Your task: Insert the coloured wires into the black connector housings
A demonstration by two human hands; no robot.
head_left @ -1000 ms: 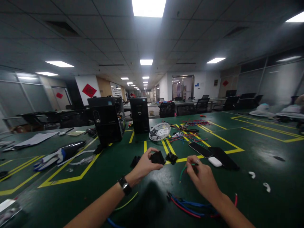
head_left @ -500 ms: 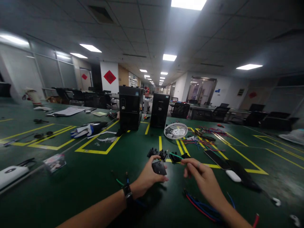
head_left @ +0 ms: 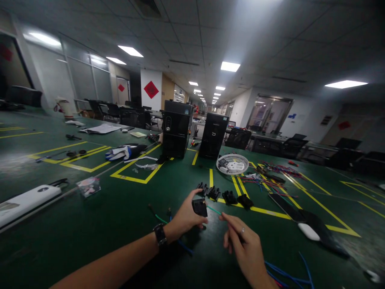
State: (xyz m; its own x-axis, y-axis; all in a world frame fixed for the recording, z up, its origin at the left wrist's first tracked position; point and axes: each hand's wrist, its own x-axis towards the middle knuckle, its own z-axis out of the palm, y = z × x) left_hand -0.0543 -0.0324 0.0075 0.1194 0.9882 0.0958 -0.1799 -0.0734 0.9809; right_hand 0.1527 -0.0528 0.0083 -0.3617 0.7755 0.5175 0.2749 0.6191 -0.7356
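My left hand point(head_left: 187, 212), with a dark watch at the wrist, grips a small black plastic block point(head_left: 199, 207) between thumb and fingers above the table. My right hand point(head_left: 242, 241), a ring on one finger, pinches a thin green wire point(head_left: 214, 210). The wire's far end meets the right side of the block; whether it sits inside cannot be made out. Beyond the hands, several similar black plastic parts point(head_left: 229, 197) stand in a row. Green and blue wires point(head_left: 159, 218) lie behind my left wrist, and blue wires point(head_left: 288, 273) lie beside my right forearm.
Two black computer towers point(head_left: 177, 130) stand at the back of the green table point(head_left: 120, 224). A white basket point(head_left: 233, 165) holds small parts, with loose coloured wires point(head_left: 279, 168) to its right. A phone point(head_left: 287, 207) and a white case point(head_left: 309, 231) lie at right, a white device point(head_left: 28, 202) at left.
My right hand has brought the green wire lower and leftward, so its end now meets the black block. The camera view has turned slightly left.
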